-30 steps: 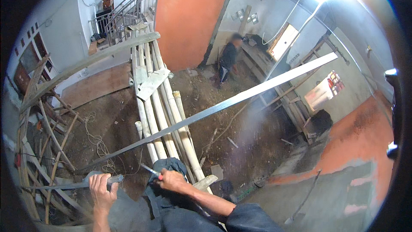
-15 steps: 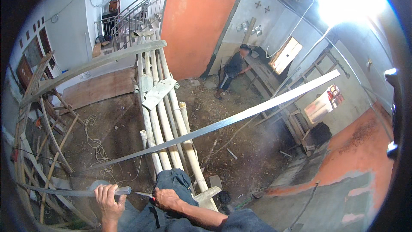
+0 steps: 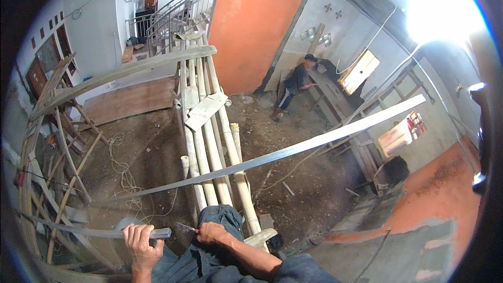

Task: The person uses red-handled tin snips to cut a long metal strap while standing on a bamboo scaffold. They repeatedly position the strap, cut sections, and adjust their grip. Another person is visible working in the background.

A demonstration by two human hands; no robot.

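My left hand (image 3: pixel 142 246) is closed round a long grey metal profile (image 3: pixel 78 230), near the end that points to my right. The rest of the profile runs off to the left. My right hand (image 3: pixel 214 234) rests by my knee, gripping a pointed red-handled cutting tool (image 3: pixel 187 227). Its tip faces the profile's end, with a gap between them; the handle is mostly hidden in my fist. A second long silvery metal strip (image 3: pixel 293 149) crosses the view above both hands, touched by neither.
Bamboo poles (image 3: pixel 209 178) form a high platform in front of me, with a loose board (image 3: pixel 205 111) on top. A wooden beam (image 3: pixel 126 77) reaches left to a pole frame (image 3: pixel 65 188). Below, tangled cord (image 3: pixel 126 178) lies on the dirt floor; a person (image 3: pixel 295 85) stands beside a workbench.
The whole view has shifted slightly to the right and a little downward. Both hands keep their holds, and the tool still sits close to the profile's end.
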